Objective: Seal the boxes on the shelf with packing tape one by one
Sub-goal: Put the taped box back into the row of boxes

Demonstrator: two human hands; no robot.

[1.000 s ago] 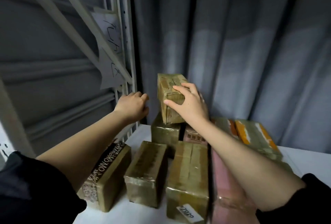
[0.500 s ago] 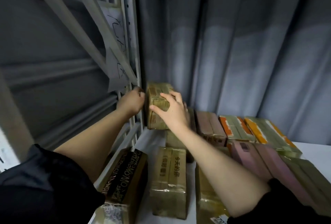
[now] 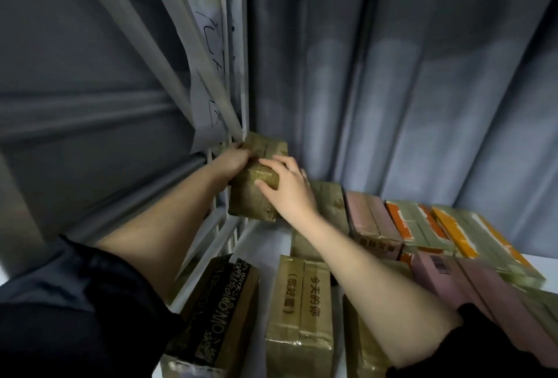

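A small brown box [image 3: 253, 196] wrapped in shiny tape stands on end in the far left corner of the white shelf [image 3: 265, 235], against the metal upright. My left hand [image 3: 234, 161] grips its upper left edge, fingers curled over the top. My right hand [image 3: 287, 187] holds its right side, thumb on the front face and fingers spread over the top. Several more taped boxes lie flat on the shelf, among them a brown one with printed characters [image 3: 302, 305] and one with black lettered tape [image 3: 217, 314]. No tape roll is in view.
Pink boxes [image 3: 371, 226] and orange-striped boxes [image 3: 422, 226] lie in rows to the right. The white shelf upright [image 3: 234, 45] with diagonal braces and a handwritten paper label [image 3: 208, 75] stands at left. A grey curtain [image 3: 392, 75] hangs behind the shelf.
The small box has moved left, off the stack and into the shelf's corner by the upright. My left hand went from hovering beside it to gripping its top edge.
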